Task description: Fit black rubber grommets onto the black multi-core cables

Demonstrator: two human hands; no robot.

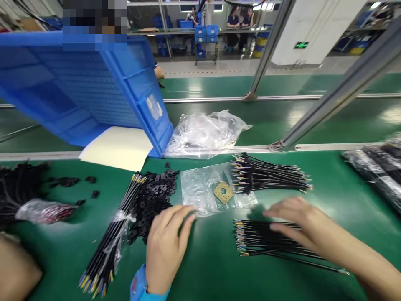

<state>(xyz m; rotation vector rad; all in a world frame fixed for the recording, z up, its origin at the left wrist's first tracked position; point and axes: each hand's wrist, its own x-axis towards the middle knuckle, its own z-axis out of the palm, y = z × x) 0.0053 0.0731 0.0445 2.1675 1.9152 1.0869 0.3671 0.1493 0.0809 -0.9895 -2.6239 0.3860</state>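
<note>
My left hand (167, 246), with a blue watch (142, 284) on its wrist, hovers by the near edge of a clear plastic bag (200, 188). Its thumb and fingers are apart, and nothing shows between them. A tan square plate with a round hole (223, 192) lies on the bag. My right hand (297, 219), slightly blurred, is open above a spread row of black cables (260, 238) with coloured wire ends; contact cannot be made out. Behind it lies a second group of black cables (272, 173). Small black plastic parts (153, 196) are heaped just beyond my left hand.
A tied cable bundle (109, 238) lies left of the heap. A blue crate (134, 83) stands tipped on its side, a cream sheet (119, 146) at its mouth. Crumpled plastic (206, 129) lies beside it. Wrapped bundles (376, 171) are far right; another person's arm (17, 267) is lower left.
</note>
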